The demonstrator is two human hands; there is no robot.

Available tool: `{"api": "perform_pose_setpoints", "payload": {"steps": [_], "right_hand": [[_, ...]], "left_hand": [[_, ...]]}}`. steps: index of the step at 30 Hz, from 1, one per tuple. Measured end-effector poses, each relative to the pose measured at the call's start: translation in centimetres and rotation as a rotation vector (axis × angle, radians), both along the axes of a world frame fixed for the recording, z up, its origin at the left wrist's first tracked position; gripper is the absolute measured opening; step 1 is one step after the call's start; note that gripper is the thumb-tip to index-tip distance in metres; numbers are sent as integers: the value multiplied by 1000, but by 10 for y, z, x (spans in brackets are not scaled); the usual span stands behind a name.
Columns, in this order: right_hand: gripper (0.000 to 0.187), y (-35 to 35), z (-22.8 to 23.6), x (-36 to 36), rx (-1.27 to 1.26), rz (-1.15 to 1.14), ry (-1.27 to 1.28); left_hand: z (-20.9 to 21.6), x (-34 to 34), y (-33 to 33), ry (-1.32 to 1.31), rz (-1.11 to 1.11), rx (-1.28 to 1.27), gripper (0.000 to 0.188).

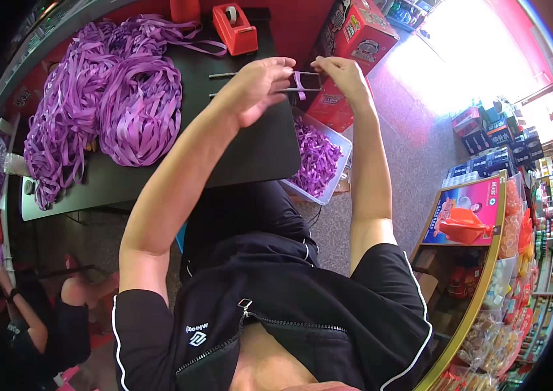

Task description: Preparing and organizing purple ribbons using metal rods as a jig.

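Lettering marks red carton near right hand.

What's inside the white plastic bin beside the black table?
The white plastic bin holds a heap of purple ribbon pieces. The heap hides the bin's bottom, so anything buried underneath can't be seen. The black table blocks part of the bin's left side.

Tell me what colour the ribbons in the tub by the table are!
The ribbons are purple, showing best in the head view.
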State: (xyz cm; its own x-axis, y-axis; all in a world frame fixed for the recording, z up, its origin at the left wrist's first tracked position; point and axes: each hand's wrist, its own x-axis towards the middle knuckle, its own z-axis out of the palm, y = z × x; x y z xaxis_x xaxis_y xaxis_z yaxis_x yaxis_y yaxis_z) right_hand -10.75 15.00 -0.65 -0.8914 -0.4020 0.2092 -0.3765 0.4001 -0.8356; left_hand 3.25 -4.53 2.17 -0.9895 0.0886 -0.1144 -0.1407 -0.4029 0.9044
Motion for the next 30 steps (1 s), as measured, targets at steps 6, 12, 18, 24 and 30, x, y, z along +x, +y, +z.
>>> {"api": "perform_pose_setpoints", "payload": {"steps": [6, 12, 18, 24, 30], "right_hand": [[28, -25, -9, -18, 42, 252, -110], [23, -30, -8, -26, -25, 359, -519], [22, -24, -26, -31, -142, 284, -646], [34, -2, -9, -14, -41, -120, -98], [29, -4, -6, 14, 136, 231, -375]], "left_hand": [[-17, 6, -38, 564, 67, -1302, 34], [-28, 6, -35, 595, -107, -1723, 40], [-36, 9, -36, 668, -14, -1719, 40], [-35, 6, -34, 686, -2, -1701, 41], [-33, 7, -36, 656, -2, -1705, 42]]}}
